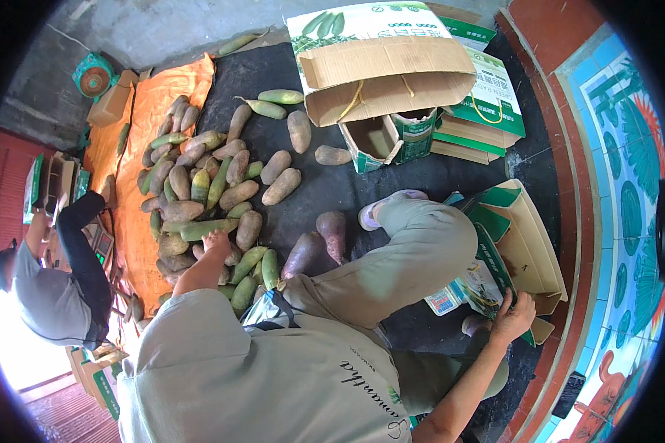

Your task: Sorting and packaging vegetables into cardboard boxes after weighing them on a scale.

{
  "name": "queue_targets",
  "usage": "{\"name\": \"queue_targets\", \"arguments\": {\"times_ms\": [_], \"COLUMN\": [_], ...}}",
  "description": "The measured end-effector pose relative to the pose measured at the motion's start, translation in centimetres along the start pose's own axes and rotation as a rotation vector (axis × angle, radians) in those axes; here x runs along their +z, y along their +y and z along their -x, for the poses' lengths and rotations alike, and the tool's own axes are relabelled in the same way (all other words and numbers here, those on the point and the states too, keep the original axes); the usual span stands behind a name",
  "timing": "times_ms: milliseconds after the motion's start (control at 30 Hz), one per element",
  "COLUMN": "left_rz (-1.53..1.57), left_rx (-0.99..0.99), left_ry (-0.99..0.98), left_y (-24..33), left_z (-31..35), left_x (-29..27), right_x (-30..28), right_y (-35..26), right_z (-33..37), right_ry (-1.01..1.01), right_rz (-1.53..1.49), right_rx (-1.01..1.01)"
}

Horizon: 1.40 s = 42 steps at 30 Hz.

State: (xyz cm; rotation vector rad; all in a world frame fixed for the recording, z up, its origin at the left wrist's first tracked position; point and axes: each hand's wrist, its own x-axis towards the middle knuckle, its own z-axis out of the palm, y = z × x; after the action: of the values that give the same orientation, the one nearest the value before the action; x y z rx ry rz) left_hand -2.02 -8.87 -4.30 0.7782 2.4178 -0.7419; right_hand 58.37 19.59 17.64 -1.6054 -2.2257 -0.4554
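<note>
The person wears a loose grey-beige short-sleeved cotton shirt [229, 369], creased across the back, with a curved line of dark script lettering near its lower right hem, toward the bare right hand [515, 316]. Both forearms are uncovered, the sleeves ending well above each wrist, and neither the right hand nor the bare left hand [216, 241] carries a glove, ring or watch that can be made out. A narrow dark strap [282, 308] crosses the chest area. The baggy khaki trousers [399, 258] match the shirt closely. One pale lilac slip-on shoe [383, 204] shows, beyond the knee.
</note>
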Motion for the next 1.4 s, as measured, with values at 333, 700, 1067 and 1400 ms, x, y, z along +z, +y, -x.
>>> {"name": "queue_targets", "arguments": {"times_ms": [333,700,1067,1400], "left_rz": [-0.058,-0.096,-0.181,-0.129], "left_rx": [0.013,0.103,0.014,-0.244], "left_ry": [-0.233,-0.058,0.386,0.065], "left_y": [-1.7,-1.7,-3.0,-7.2], "left_z": [2.2,3.7,-3.8,-3.3], "left_x": [6.4,5.5,4.2,1.6], "right_x": [0.3,0.8,0.9,0.7], "right_y": [-0.5,-0.1,0.1,-0.1], "right_z": [0.1,0.5,0.5,0.2], "right_ry": [0.01,0.019,0.029,0.033], "right_rz": [0.076,0.114,0.144,0.136], "right_rx": [0.01,0.001,-0.016,-0.005]}}
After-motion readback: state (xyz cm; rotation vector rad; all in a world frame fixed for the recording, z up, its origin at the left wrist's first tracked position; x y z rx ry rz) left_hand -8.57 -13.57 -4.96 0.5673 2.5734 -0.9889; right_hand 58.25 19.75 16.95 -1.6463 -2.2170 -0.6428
